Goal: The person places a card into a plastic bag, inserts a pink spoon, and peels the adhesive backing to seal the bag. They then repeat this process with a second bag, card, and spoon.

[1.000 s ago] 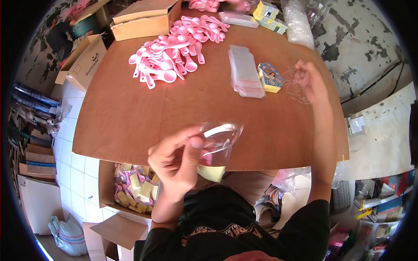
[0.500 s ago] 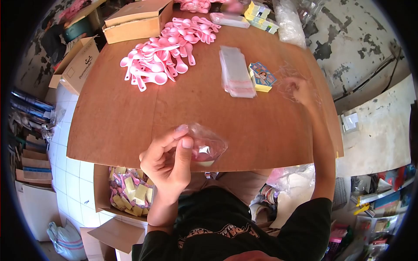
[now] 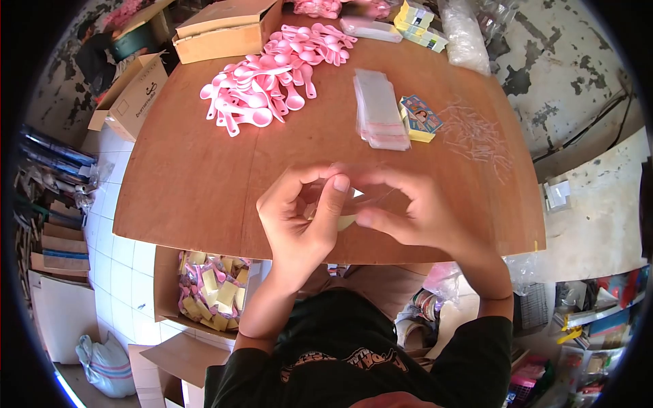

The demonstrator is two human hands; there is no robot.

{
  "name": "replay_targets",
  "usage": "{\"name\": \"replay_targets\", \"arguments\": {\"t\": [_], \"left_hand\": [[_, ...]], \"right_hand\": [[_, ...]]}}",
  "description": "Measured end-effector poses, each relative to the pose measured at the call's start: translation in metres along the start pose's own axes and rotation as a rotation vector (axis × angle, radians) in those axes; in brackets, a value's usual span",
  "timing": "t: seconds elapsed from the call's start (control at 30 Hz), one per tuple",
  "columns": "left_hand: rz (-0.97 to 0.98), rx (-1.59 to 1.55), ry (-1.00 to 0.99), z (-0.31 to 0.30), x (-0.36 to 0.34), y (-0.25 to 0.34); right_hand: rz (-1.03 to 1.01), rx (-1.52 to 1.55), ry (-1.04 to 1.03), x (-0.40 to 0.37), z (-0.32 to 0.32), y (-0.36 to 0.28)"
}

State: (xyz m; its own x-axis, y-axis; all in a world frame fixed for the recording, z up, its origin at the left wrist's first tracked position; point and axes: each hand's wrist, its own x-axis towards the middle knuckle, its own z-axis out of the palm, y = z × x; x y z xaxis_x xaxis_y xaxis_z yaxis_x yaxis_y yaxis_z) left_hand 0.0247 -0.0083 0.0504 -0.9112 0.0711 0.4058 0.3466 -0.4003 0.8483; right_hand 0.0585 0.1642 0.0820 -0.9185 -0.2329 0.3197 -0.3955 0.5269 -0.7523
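Just above the table's near edge, my left hand (image 3: pixel 296 214) pinches a small clear plastic bag (image 3: pixel 371 199) between thumb and fingers. Something pale yellow (image 3: pixel 345 222) shows at the bag's lower part. My right hand (image 3: pixel 422 207) curves around the bag's other side, its thumb low and its fingertips up by my left fingers; those fingertips are partly blurred. Further off lie a stack of clear flat bags (image 3: pixel 381 112) and a small stack of printed cards (image 3: pixel 420 119). Thin clear strips (image 3: pixel 479 136) are scattered to their right.
A heap of pink measuring spoons (image 3: pixel 272 78) covers the table's (image 3: pixel 183 177) far left, beside a cardboard box (image 3: pixel 228 30). A plastic roll (image 3: pixel 464 37) lies at the back right. Below the near edge, an open box (image 3: pixel 166 282) holds filled packets. A person (image 3: pixel 95 61) is at the far left.
My right hand has come from the scattered clear strips to the bag at my left hand. My left hand still grips the bag. The whole view has shifted slightly.
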Motion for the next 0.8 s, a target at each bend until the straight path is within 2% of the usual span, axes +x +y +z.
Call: {"name": "replay_targets", "arguments": {"t": [0.03,0.1,0.17,0.2,0.27,0.3,0.43,0.8], "left_hand": [[0.014,-0.021,-0.024,-0.003,0.0,-0.003],[0.031,-0.036,-0.049,-0.005,0.003,-0.003],[-0.093,-0.518,-0.158,-0.006,0.008,0.0],[-0.088,-0.513,-0.155,-0.01,0.008,-0.003],[-0.114,-0.391,-0.362,-0.021,0.007,-0.02],[-0.136,-0.321,-0.371,-0.024,0.005,-0.023],[-0.176,-0.24,-0.258,-0.017,0.003,-0.028],[-0.251,-0.183,-0.19,-0.016,0.005,-0.031]], "right_hand": [[-0.042,0.114,0.051,0.003,0.01,0.002],[-0.055,0.132,0.076,0.004,0.013,0.001],[-0.069,0.15,0.098,0.006,0.013,-0.003],[-0.034,0.15,0.113,0.007,0.012,-0.007],[-0.005,0.149,0.119,0.008,0.01,-0.007],[0.03,0.194,0.117,0.007,0.011,-0.003],[0.173,0.263,0.114,0.003,0.01,0.003],[0.18,0.438,0.161,-0.001,0.015,0.014]]}}
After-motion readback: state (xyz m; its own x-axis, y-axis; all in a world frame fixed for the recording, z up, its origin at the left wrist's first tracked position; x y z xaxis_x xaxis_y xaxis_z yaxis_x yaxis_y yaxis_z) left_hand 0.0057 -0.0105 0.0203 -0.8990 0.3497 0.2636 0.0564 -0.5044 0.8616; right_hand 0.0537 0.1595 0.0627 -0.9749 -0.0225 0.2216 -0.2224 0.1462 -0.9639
